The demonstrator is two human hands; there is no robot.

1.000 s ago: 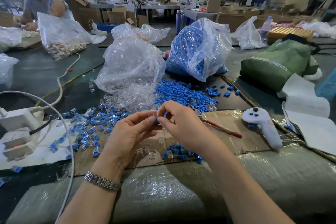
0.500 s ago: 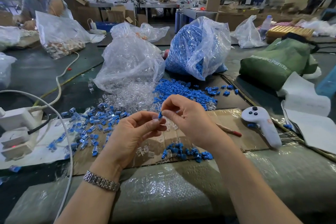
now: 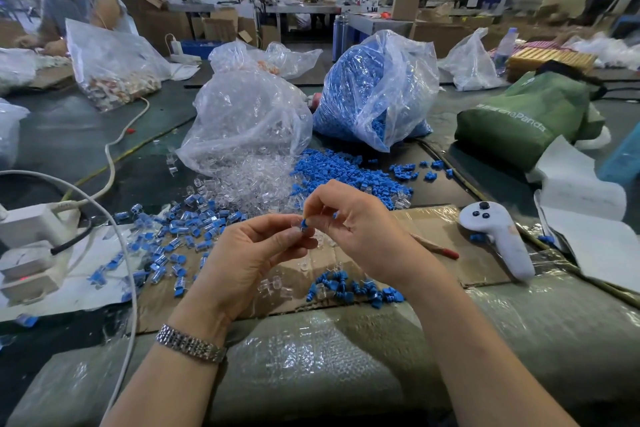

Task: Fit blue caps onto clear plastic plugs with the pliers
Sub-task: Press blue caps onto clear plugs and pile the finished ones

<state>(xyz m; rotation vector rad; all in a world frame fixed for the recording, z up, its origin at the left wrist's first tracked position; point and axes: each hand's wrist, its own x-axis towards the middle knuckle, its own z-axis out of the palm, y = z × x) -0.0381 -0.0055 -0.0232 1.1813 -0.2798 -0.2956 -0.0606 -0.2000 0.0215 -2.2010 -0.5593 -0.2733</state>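
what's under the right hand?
Under the right hand: a red-tipped pliers handle poking out on the cardboard, a small blue caps pile. Pliers' jaws hidden.

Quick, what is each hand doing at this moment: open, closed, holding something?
Left hand: closed, fingertips pinching a clear plug.
Right hand: closed, fingertips pinching a blue cap against that plug.

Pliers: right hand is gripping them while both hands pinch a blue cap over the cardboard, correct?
Not quite. The pliers lie on the cardboard behind the right hand, unheld. The head view shows only their red-tipped handle sticking out past that hand. The rest stands: both hands, left hand included, pinch a blue cap at the fingertips over the cardboard.
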